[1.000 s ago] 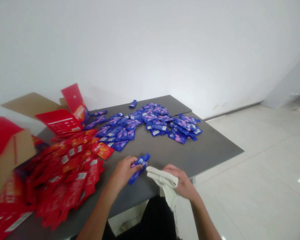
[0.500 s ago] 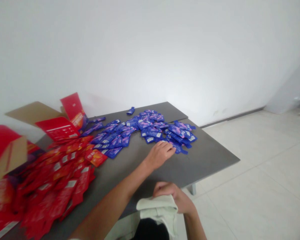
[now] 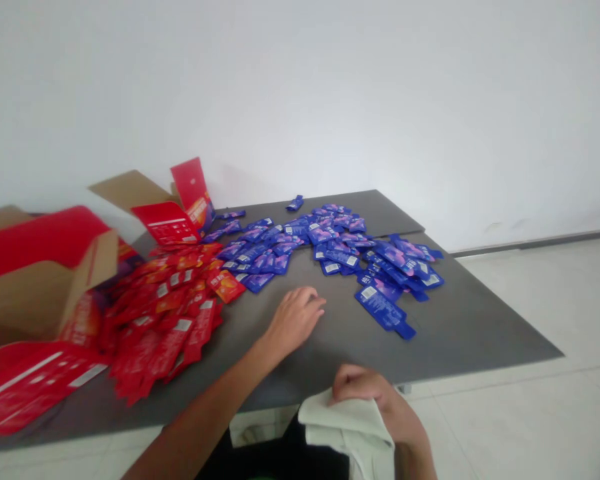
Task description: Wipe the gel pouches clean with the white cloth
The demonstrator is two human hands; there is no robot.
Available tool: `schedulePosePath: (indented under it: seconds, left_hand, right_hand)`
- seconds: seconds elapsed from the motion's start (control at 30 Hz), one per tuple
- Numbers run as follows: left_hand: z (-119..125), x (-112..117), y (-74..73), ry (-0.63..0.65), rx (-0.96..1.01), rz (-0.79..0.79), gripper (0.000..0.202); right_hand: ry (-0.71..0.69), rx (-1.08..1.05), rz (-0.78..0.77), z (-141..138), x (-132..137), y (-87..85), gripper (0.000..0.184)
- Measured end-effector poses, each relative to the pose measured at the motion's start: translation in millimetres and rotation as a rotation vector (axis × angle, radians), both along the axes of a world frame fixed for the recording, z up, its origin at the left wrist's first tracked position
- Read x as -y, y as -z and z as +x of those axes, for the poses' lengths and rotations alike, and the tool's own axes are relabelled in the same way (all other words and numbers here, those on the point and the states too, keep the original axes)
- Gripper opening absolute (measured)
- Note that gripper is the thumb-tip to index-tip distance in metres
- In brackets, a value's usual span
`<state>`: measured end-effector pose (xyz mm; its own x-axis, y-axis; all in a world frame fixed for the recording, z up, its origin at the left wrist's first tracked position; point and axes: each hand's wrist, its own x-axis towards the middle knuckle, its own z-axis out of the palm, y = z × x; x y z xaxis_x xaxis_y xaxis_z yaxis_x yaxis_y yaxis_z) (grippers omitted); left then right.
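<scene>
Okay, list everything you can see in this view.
blue sachets: many, blue, spread mid-table and right
red sachets: many, red, heaped on the table's left
boxes: two, open, brown and red, at the table's left end
table: one, dark grey, centre
wall: one, white, behind the table
floor: tiled, pale, right of the table
cloth: one, off-white, in the right hand
left hand: bare, on the table, empty
right hand: bare, gripping the cloth by the table's near edge

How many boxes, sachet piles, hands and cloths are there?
Cardboard boxes: 2 (near box, far box)
Sachet piles: 2 (red pile, blue pile)
Hands: 2 (left hand, right hand)
Cloths: 1 (white cloth)
Total: 7
</scene>
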<state>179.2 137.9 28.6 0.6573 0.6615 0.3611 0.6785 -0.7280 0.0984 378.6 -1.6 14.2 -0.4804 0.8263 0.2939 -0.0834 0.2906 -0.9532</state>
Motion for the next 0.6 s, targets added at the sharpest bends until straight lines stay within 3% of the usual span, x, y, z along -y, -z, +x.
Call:
schedulePosePath:
  seconds: [0.1,0.2,0.4,0.6]
  left_hand:
    - [-44.1,-21.4,1.3,-0.268,0.015,0.009,0.035]
    - [-67.8,-46.4,1.6,-0.414,-0.015,0.002,0.045]
    - [-75.3,-84.3,-8.5,-0.519,-0.093,-0.032,0.044]
    - [-81.4,-105.1,-16.2,-0.557,-0.163,-0.068,0.053]
  right_hand:
    - [-0.025,0.008,-0.019,0.2,-0.6,0.5,0.027]
    - [-0.022,0.042,-0.041,-0.5,-2.0,-0.3,0.03]
    - [-0.021,0.099,-0.07,-1.8,-4.2,-2.1,0.034]
    - [0.0,0.126,-0.077,-2.2,-3.6,-2.8,0.035]
